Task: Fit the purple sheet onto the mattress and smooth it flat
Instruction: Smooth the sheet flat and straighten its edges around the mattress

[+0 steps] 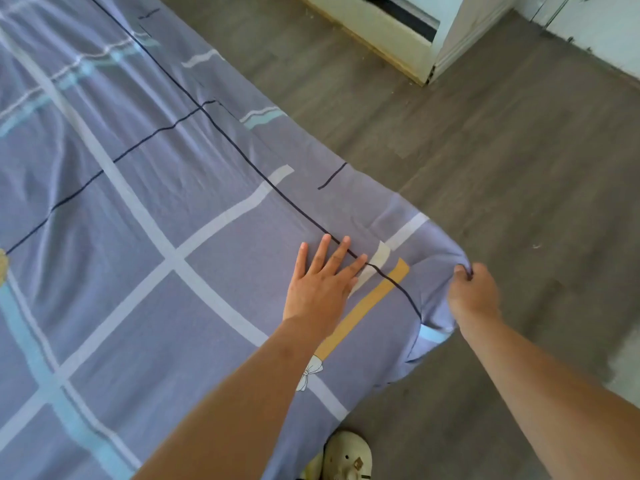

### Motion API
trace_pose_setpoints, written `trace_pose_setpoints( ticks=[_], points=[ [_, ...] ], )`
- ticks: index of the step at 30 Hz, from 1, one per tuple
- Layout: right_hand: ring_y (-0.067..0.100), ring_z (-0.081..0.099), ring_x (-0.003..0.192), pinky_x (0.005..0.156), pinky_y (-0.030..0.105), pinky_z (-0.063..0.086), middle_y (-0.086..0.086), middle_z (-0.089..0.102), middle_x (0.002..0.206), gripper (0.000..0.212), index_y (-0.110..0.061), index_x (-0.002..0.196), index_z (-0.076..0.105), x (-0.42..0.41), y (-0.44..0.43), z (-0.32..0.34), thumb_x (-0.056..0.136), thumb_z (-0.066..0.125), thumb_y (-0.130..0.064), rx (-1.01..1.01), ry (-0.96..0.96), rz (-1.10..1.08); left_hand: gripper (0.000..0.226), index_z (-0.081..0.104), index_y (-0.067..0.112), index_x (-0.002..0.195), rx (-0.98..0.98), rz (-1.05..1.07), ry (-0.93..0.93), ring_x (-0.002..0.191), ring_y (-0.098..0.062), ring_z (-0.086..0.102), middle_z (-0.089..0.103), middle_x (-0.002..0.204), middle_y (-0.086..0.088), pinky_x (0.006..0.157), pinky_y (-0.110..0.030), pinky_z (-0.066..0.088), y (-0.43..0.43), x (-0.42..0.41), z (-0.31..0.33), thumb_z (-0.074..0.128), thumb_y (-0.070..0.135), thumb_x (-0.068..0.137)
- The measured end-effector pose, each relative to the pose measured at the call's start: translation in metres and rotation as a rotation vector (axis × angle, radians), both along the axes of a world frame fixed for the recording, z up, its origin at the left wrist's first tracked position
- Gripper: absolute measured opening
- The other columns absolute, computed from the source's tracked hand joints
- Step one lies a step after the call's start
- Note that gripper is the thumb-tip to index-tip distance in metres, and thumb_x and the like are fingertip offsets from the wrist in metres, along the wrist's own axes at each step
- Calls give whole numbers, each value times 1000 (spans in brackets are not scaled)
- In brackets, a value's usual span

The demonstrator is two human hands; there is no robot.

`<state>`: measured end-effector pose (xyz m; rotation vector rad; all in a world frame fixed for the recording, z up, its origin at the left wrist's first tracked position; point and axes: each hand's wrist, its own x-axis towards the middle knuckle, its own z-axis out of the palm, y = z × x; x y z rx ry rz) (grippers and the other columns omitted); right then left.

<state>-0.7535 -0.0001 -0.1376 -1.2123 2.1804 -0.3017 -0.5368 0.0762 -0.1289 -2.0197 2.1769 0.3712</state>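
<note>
With the left hand (320,282) flat on the purple checked cotton sheet (138,188), the right hand (472,292), pinching its corner, should pull outward and down evenly.

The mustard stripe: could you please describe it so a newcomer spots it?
On the purple sheet, look at the near corner, between the flat left hand and the right hand pinching fabric. The mustard stripe runs diagonally, ending at a white bow; neighbouring bands are white.
</note>
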Motion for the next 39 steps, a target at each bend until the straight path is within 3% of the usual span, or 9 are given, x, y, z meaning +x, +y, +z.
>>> trace_pose_setpoints(
  ticks=[5, 9, 14, 19, 25, 30, 34, 36, 39],
  points=[
    [44, 53, 105, 84, 43, 38, 30, 57, 114, 29, 7, 105, 52, -14, -4, -5, 100, 41, -19, -30, 3, -15, 52, -1, 40, 150, 7, -16, -2, 147, -27, -17, -14, 160, 3, 117, -51, -13, -6, -7, -6, 22, 38, 103],
    [44, 48, 121, 99, 47, 39, 26, 49, 133, 41, 1, 133, 45, -5, -6, -14, 95, 51, -16, -18, 15, -34, 55, 7, 38, 150, -3, -29, 19, 149, -26, -9, -6, 162, 0, 117, -51, -12, -7, -7, -7, 21, 49, 98],
    [33, 38, 133, 104, 49, 37, 12, 44, 142, 49, -15, 140, 42, 48, 3, -4, 94, 52, -26, -203, 157, 382, 66, 10, 34, 151, -186, 292, 122, 149, -23, -1, 4, 161, -1, 118, -46, -10, -8, 11, 2, 20, 58, 91],
    [20, -1, 149, 115, 55, 11, -3, 2, 162, 54, -33, 150, 20, 77, -3, -12, 99, 30, -46, 116, 210, 661, 70, -8, 35, 150, -23, 552, 89, 146, -26, -20, -17, 160, -2, 117, -52, -12, -1, 49, 4, 17, 63, 91],
    [25, -1, 149, 115, 57, 16, 3, -3, 162, 58, -30, 153, 11, 91, -18, 6, 100, 31, -42, 291, 279, 638, 72, -12, 39, 149, 111, 494, 194, 144, -24, -27, -24, 158, 5, 115, -51, -18, -14, 57, 11, 24, 63, 91],
    [27, 11, 148, 115, 49, 23, 4, 6, 162, 58, -29, 152, 16, 155, 15, 33, 99, 39, -35, -121, 188, 1000, 70, -11, 41, 148, -64, 617, 225, 145, -20, -23, -20, 159, 8, 117, -48, -14, 35, 89, 27, 26, 61, 92],
    [20, -6, 149, 118, 52, 13, -8, -7, 161, 59, -38, 151, 8, 196, 33, 39, 99, 33, -46, -52, 226, 1374, 86, -19, 43, 145, 120, 815, 130, 144, -28, -26, -27, 156, 3, 116, -56, -8, 90, 130, 21, 20, 80, 78],
    [20, -5, 149, 115, 53, 20, -9, -7, 161, 63, -38, 151, 6, 197, 29, 35, 97, 34, -52, -71, 309, 1379, 92, -23, 44, 143, 171, 759, 121, 144, -31, -25, -26, 157, 3, 115, -59, -6, 99, 139, 18, 11, 84, 68],
    [21, -2, 150, 114, 51, 25, -8, -6, 162, 66, -35, 152, 6, 189, 35, 31, 96, 34, -54, -75, 363, 1344, 93, -20, 42, 145, 195, 733, 138, 143, -34, -27, -26, 157, 4, 114, -61, -9, 98, 132, 18, 31, 80, 78]
  ],
)
